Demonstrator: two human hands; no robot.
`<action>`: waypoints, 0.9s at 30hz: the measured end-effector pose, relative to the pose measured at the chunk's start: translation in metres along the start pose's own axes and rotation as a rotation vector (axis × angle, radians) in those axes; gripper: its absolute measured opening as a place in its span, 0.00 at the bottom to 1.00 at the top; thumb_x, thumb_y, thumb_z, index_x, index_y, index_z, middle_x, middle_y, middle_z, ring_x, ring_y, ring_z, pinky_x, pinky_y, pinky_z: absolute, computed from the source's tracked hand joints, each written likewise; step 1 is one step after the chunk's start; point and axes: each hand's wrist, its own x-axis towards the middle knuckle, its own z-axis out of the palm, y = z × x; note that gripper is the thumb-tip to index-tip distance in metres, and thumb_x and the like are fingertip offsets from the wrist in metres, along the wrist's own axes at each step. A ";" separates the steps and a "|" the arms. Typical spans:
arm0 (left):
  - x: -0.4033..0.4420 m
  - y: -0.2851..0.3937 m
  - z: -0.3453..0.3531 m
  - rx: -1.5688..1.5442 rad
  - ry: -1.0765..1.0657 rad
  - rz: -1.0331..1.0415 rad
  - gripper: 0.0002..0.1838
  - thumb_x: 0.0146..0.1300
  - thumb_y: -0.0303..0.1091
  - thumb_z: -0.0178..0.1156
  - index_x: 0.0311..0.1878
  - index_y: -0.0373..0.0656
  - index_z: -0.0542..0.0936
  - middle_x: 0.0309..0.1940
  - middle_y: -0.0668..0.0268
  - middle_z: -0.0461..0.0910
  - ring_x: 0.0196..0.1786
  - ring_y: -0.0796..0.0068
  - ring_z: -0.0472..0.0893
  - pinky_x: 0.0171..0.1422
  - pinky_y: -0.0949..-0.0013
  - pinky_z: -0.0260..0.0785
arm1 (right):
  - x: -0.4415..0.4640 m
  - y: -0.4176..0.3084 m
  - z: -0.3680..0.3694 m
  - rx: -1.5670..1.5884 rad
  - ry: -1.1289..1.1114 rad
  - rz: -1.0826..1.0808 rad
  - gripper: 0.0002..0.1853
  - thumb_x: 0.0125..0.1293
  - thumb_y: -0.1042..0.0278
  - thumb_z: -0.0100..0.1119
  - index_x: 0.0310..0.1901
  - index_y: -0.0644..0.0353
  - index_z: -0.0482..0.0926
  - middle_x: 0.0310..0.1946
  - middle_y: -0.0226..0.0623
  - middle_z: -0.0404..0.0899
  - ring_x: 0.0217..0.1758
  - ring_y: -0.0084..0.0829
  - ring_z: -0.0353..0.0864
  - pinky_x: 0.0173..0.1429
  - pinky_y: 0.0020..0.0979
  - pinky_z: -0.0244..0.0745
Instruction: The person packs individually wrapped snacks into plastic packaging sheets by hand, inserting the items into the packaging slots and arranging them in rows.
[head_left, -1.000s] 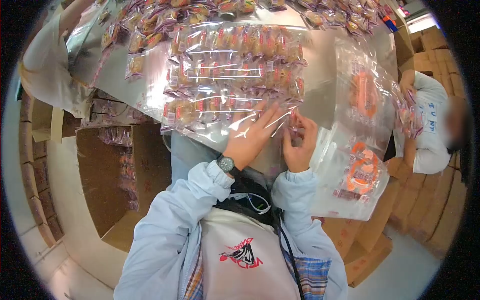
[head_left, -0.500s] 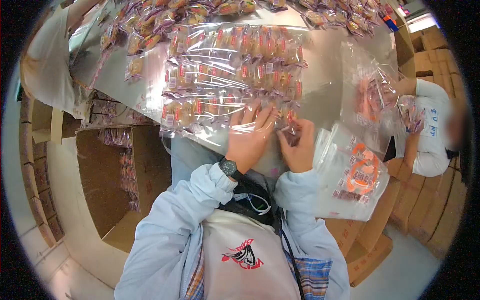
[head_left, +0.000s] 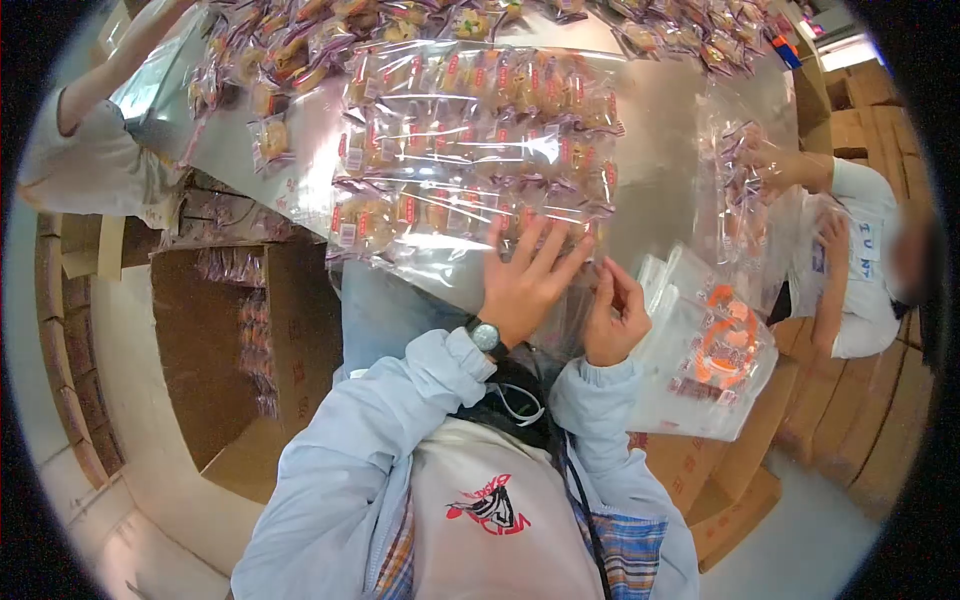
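A large clear plastic bag lies on the metal table, with several small wrapped cakes lined up inside it in three rows. My left hand, with a watch on the wrist, rests spread and flat on the bag's near row, toward its right end. Just right of it, my right hand is closed in a pinch at the bag's near right corner, on what looks like the loose plastic edge. Glare on the film partly hides the fingertips. A stack of flat printed bags lies beside my right hand.
Loose wrapped cakes are heaped along the table's far side. An open carton with packed cakes stands at left. At right a co-worker handles cakes in another bag. Another person's arm is at far left.
Both my hands have moved slightly right, the left one spreading its fingers over the near row's right end. The co-worker's hand has reached further onto their bag. The person at far left has shifted.
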 end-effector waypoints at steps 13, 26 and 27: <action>-0.024 -0.043 -0.048 -0.266 -0.118 0.150 0.27 0.65 0.32 0.59 0.69 0.47 0.79 0.72 0.60 0.76 0.71 0.56 0.77 0.79 0.43 0.64 | -0.010 -0.005 -0.011 -0.390 0.008 -0.429 0.16 0.59 0.78 0.78 0.32 0.58 0.75 0.26 0.38 0.78 0.22 0.34 0.73 0.28 0.30 0.65; -0.100 -0.182 -0.145 -0.586 -0.210 -0.862 0.46 0.61 0.34 0.76 0.80 0.44 0.62 0.79 0.59 0.62 0.78 0.51 0.64 0.81 0.55 0.58 | -0.055 -0.079 0.105 -0.292 -0.865 -0.547 0.25 0.64 0.68 0.71 0.63 0.60 0.82 0.63 0.47 0.82 0.56 0.49 0.85 0.61 0.44 0.80; -0.098 -0.186 -0.145 -0.590 -0.212 -0.852 0.46 0.61 0.34 0.76 0.80 0.44 0.62 0.79 0.59 0.62 0.78 0.51 0.64 0.81 0.55 0.58 | -0.056 -0.081 0.107 -0.297 -0.855 -0.546 0.25 0.64 0.68 0.71 0.63 0.60 0.82 0.63 0.47 0.82 0.56 0.49 0.85 0.61 0.44 0.80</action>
